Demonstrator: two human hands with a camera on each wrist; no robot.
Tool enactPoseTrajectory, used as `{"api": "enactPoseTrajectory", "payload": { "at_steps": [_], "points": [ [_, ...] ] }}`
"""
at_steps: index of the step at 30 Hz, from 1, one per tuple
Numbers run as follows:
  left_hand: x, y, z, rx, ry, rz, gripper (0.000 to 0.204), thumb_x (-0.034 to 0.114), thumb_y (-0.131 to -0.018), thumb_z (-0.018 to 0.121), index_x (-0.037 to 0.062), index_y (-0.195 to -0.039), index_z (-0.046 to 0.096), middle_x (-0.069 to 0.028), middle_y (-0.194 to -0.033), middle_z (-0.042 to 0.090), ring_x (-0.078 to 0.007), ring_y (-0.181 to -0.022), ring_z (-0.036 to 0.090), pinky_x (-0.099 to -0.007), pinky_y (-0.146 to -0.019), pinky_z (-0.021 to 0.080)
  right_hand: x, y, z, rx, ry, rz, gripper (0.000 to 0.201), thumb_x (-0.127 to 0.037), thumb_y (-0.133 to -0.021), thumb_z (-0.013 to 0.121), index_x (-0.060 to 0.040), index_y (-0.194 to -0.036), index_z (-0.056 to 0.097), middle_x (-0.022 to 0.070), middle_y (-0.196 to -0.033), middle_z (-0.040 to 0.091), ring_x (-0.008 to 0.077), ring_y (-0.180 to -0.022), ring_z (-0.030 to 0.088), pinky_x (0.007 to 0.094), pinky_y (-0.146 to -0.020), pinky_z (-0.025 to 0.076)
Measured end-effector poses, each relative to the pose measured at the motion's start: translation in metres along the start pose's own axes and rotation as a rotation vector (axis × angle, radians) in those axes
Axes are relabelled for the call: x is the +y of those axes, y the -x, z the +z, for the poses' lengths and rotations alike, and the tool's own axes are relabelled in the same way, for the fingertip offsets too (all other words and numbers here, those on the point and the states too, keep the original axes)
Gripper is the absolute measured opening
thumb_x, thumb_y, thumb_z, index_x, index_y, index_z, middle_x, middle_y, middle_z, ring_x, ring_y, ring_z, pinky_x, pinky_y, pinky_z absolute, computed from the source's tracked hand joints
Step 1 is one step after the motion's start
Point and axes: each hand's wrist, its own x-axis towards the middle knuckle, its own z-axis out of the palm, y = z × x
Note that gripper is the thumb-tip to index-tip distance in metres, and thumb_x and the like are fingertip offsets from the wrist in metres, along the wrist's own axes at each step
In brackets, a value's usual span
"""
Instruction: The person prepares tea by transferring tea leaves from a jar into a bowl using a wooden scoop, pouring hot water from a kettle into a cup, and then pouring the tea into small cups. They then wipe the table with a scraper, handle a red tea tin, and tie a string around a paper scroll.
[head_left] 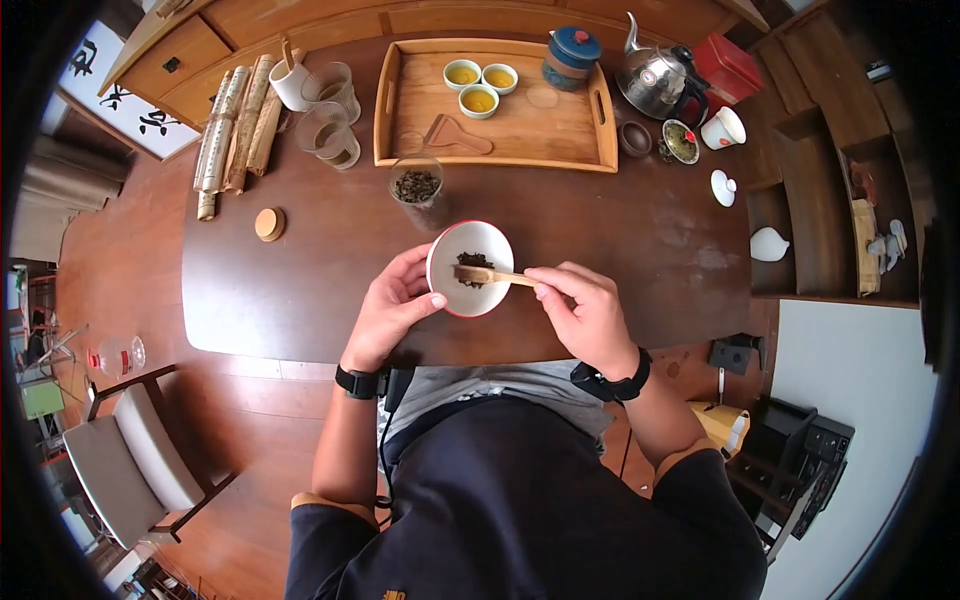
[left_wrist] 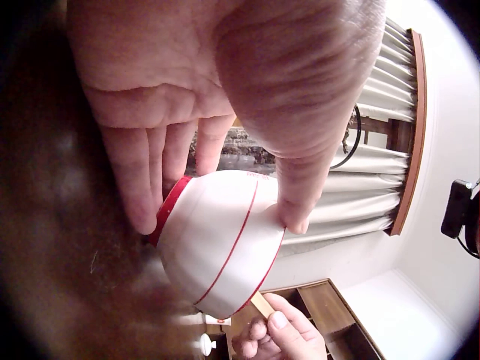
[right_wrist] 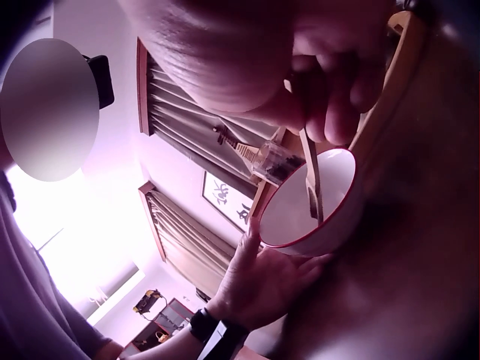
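Hands meet over the near edge of the dark desk (head_left: 650,230) in the head view: our left hand (head_left: 390,305) curls its fingers round a white red-rimmed bowl (head_left: 470,268) tilted toward us, and our right hand (head_left: 585,310) pinches a wooden scoop (head_left: 492,275) whose tip lies on dark tea leaves (head_left: 472,268) inside the bowl. Only this view shows what lies beyond, a glass jar (head_left: 417,190) of leaves just past the bowl and a wooden tray (head_left: 495,130) carrying three small cups. From the left wrist we see the bowl's (left_wrist: 217,247) outer wall with thumb and fingers (left_wrist: 139,180) pressed against it; its inside is hidden, and the scoop (left_wrist: 262,304) shows only as a sliver. From the right wrist we see the bowl's (right_wrist: 315,206) pale inside and the scoop (right_wrist: 311,176) dipping in, though the leaves are hard to make out there and our pinching fingers (right_wrist: 337,97) are blurred.
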Motion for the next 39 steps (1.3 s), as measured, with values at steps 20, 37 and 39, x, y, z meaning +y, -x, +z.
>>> {"api": "enactPoseTrajectory", "payload": {
  "at_steps": [20, 37, 39],
  "points": [
    [-0.001, -0.002, -0.002, -0.005, -0.014, -0.003, 0.070, 0.003, -0.090, 0.079, -0.0013, -0.152, 0.045, -0.0128, -0.139, 0.063, -0.0195, -0.123, 0.063, -0.0359, -0.108, 0.053, 0.004, 0.005, -0.014, -0.080, 0.099, -0.065, 0.017, 0.004, -0.092, 0.069, 0.0004, -0.108, 0.075, 0.0106, -0.078, 0.066, 0.0193, -0.059, 0.060, 0.0317, -0.054, 0.047],
    [0.004, -0.002, 0.015, 0.049, -0.098, 0.011, 0.069, 0.004, -0.089, 0.082, -0.0024, -0.148, 0.049, -0.0142, -0.133, 0.067, -0.0197, -0.116, 0.068, -0.0354, -0.102, 0.057, -0.013, 0.003, -0.024, 0.102, 0.182, 0.060, 0.013, 0.005, -0.089, 0.070, 0.0008, -0.100, 0.074, 0.0115, -0.077, 0.068, 0.0171, -0.056, 0.061, 0.0307, -0.052, 0.046],
    [0.009, -0.002, 0.022, 0.055, -0.178, 0.016, 0.068, 0.004, -0.088, 0.083, -0.0025, -0.147, 0.050, -0.0148, -0.132, 0.067, -0.0205, -0.116, 0.069, -0.0360, -0.102, 0.057, -0.014, 0.003, -0.023, 0.103, 0.191, 0.063, 0.012, 0.004, -0.088, 0.070, 0.0008, -0.099, 0.073, 0.0123, -0.077, 0.068, 0.0186, -0.055, 0.061, 0.0310, -0.052, 0.047]
  ]
}}
